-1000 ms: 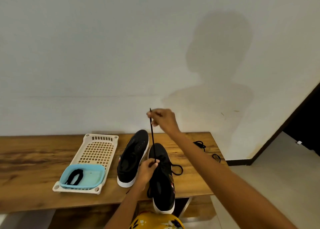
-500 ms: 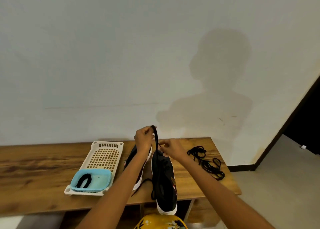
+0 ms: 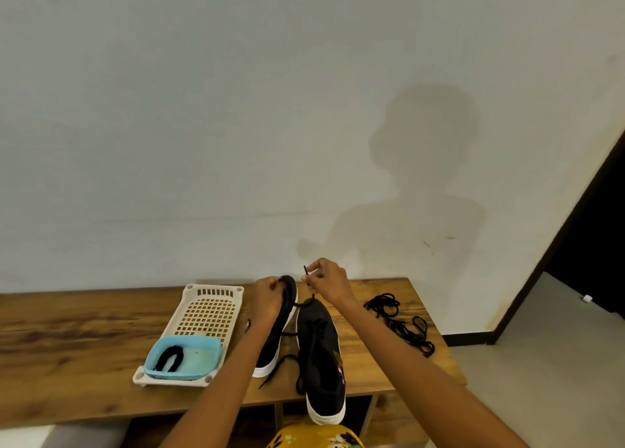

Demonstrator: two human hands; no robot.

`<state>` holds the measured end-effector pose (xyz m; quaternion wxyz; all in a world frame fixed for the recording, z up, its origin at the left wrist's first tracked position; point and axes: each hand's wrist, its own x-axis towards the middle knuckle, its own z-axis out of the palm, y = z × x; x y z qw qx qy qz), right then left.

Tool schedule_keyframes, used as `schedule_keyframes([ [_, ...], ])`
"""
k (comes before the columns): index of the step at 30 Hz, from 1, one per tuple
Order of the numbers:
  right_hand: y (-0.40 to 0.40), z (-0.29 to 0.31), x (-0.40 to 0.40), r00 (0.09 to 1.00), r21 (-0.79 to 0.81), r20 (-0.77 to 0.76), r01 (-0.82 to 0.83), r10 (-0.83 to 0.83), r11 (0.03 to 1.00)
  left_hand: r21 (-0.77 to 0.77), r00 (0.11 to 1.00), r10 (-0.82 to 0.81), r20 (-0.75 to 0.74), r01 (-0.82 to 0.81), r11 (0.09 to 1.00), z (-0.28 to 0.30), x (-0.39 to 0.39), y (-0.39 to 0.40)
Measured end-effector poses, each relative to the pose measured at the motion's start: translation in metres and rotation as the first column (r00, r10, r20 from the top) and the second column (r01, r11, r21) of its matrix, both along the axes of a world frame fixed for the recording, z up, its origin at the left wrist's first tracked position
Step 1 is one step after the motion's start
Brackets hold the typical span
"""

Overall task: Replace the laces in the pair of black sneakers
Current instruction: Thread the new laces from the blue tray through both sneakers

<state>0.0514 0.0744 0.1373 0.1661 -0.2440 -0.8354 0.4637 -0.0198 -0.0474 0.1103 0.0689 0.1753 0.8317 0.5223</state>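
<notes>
With each hand, right hand (image 3: 326, 283) and left hand (image 3: 269, 290), pinching the black lace (image 3: 306, 272) above the right sneaker (image 3: 321, 349), pull both ends evenly before threading the next eyelet.

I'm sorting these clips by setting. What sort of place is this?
Probably a room in a home: a wooden table against a plain wall, a tiled floor, and a dark doorway on the right.

On the bench (image 3: 67, 339), a basket (image 3: 208, 315) sits left of two shoes (image 3: 321, 353) lying side by side near the front edge. A small tray (image 3: 199, 359) rests in the basket's near end, holding what looks like a lace (image 3: 168, 358). Loose laces (image 3: 399, 322) lie by the right edge.
</notes>
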Motion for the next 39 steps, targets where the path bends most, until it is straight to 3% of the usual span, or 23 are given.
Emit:
schedule_keyframes([
  [3, -0.003, -0.019, 0.005, 1.000, -0.056, 0.013, 0.015, -0.015, 0.998, -0.210, 0.998, -0.053, 0.032, 0.059, 0.976, -0.031, 0.002, -0.006],
  [5, -0.007, -0.033, 0.008, 0.999, -0.106, 0.012, 0.046, -0.045, 0.993, -0.267, 0.997, -0.083, 0.004, 0.081, 0.960, -0.047, 0.004, -0.005],
  [7, -0.013, -0.050, 0.012, 0.995, -0.118, 0.019, 0.102, -0.101, 0.988, -0.175, 0.994, -0.109, -0.012, 0.105, 0.979, -0.052, 0.009, -0.001],
  [9, -0.019, -0.065, 0.015, 0.990, -0.122, 0.028, 0.140, -0.138, 0.983, -0.004, 0.984, -0.165, 0.071, 0.166, 0.986, -0.048, 0.016, 0.005],
  [11, -0.025, -0.080, 0.017, 0.987, -0.149, 0.030, 0.162, -0.159, 0.975, 0.072, 0.962, -0.243, 0.120, 0.236, 0.969, -0.045, 0.021, 0.007],
  [13, -0.030, -0.090, 0.019, 0.988, -0.171, 0.021, 0.157, -0.156, 0.973, 0.058, 0.964, -0.249, 0.093, 0.245, 0.968, -0.050, 0.021, 0.008],
  [17, -0.029, -0.103, 0.027, 0.989, -0.133, -0.007, 0.147, -0.150, 0.980, 0.025, 0.992, -0.112, 0.062, 0.111, 0.993, -0.066, 0.020, 0.012],
  [21, -0.009, -0.126, 0.047, 0.959, 0.126, 0.249, 0.106, -0.135, 0.986, 0.022, 0.997, -0.018, 0.070, 0.017, 1.000, -0.079, 0.027, 0.015],
  [23, 0.000, -0.139, 0.056, 0.926, 0.149, 0.366, 0.035, -0.088, 0.988, -0.051, 0.996, -0.084, 0.009, 0.084, 0.995, -0.087, 0.033, 0.017],
  [25, 0.003, -0.149, 0.061, 0.921, 0.167, 0.383, 0.001, -0.065, 0.986, -0.136, 0.986, -0.162, -0.035, 0.156, 0.978, -0.095, 0.037, 0.021],
  [30, 0.006, -0.153, 0.065, 0.947, 0.235, 0.312, -0.002, -0.073, 0.972, -0.228, 0.944, -0.330, 0.026, 0.327, 0.917, -0.112, 0.044, 0.037],
  [34, 0.014, -0.153, 0.071, 0.967, 0.130, 0.241, 0.055, -0.085, 0.990, -0.238, 0.915, -0.402, 0.020, 0.395, 0.887, -0.120, 0.043, 0.043],
  [36, 0.018, -0.154, 0.074, 0.973, 0.097, 0.217, 0.060, -0.080, 0.993, -0.156, 0.943, -0.327, -0.062, 0.315, 0.936, -0.115, 0.047, 0.044],
  [39, 0.020, -0.153, 0.074, 0.976, 0.049, 0.210, 0.046, -0.056, 0.998, 0.119, 0.995, -0.040, -0.090, 0.050, 0.992, -0.098, 0.043, 0.036],
])
